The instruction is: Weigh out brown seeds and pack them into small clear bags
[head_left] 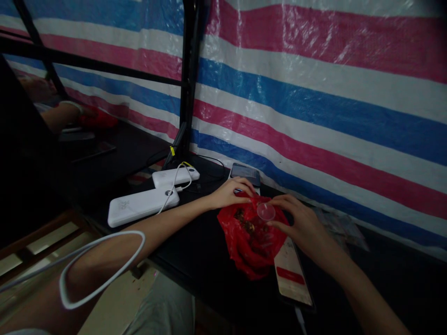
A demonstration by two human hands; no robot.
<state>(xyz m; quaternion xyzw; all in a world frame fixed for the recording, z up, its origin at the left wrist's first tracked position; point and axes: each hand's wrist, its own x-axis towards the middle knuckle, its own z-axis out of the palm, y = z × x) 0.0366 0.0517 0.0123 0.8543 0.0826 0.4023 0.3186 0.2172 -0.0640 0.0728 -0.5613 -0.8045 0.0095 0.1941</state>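
A red plastic bag lies opened out on the black tabletop, with small brownish bits inside. My left hand is at the bag's far left rim, its fingers closed on the plastic; a small purplish-white item, too small to name, shows by its fingers. Over the bag's right side, my right hand pinches a small clear round plastic cup between thumb and fingers. The cup's round face is turned towards me. Partly under the bag's right edge lies a phone with its screen lit and a cable plugged in.
Two white power banks with a white cable sit left of my left hand. Behind it lies another phone-like device. Crumpled clear packaging is at right. A striped plastic sheet hangs behind the table, beside a black metal post.
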